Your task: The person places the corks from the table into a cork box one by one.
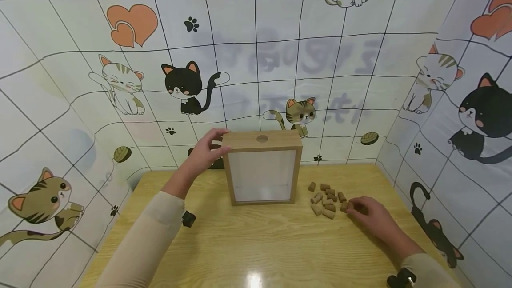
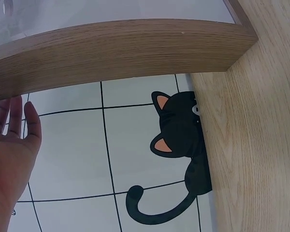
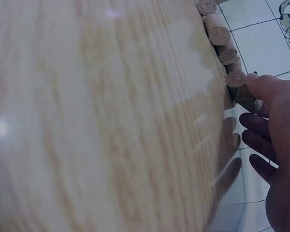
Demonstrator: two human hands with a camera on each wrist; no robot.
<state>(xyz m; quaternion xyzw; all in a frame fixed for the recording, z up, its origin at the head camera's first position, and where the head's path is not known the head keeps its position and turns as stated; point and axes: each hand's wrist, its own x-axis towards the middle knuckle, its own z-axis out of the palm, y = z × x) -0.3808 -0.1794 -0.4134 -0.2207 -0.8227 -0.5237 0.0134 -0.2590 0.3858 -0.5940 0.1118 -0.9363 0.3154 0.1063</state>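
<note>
A shallow wooden box (image 1: pixel 299 163) with a clear front panel and a round hole in its top stands upright on the table. At its upper left corner, my left hand (image 1: pixel 206 152) rests on the wood with extended fingers; in the left wrist view those fingertips (image 2: pixel 15 104) meet the frame's side and their ends are hidden. To the right of the box lies a loose group of corks (image 1: pixel 329 206). My right hand (image 1: pixel 372 217) is at the group's right edge, pinching one cork (image 3: pixel 246 96) between thumb and finger, close beside other corks.
The pale wood table (image 1: pixel 240 243) bears the box and corks. A white cloth wall (image 1: pixel 240 57) with grid lines and printed cats rises directly behind the box and along both sides. Small black devices (image 1: pixel 189 219) are on both wrists.
</note>
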